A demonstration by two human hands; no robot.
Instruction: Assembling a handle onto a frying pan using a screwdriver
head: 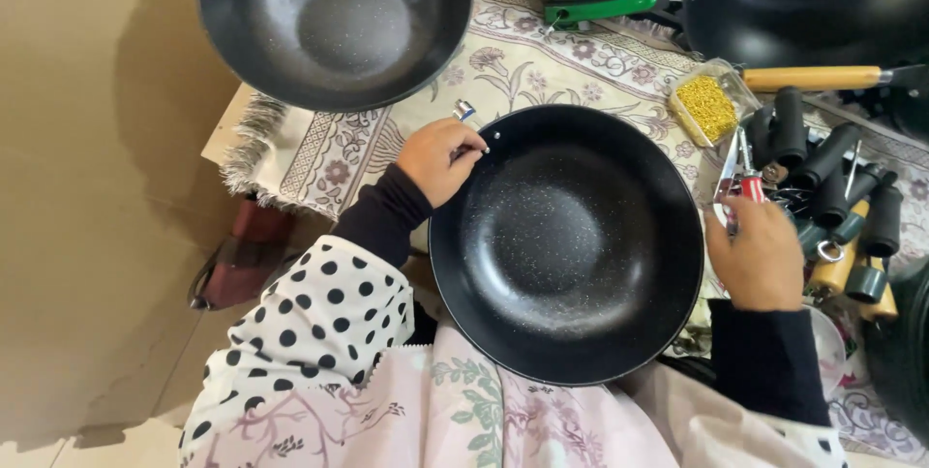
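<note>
Two hands worked at one black wok [566,241] in the middle of the frame. Her left hand [440,160] was curled on the wok's upper-left rim, fingertips pinching a small metal fitting [465,112] against it. Her right hand [760,253], at the wok's right edge, was closed around a red-handled screwdriver [747,182]. With the wok resting partly off the desk [542,61] on her lap, a loose pinch could, I judged, drop the fitting. Black handles [832,178] lay at right.

Pan's dark bowl [566,241] lies open — heaped handles [842,197] crowd its right side.
</note>
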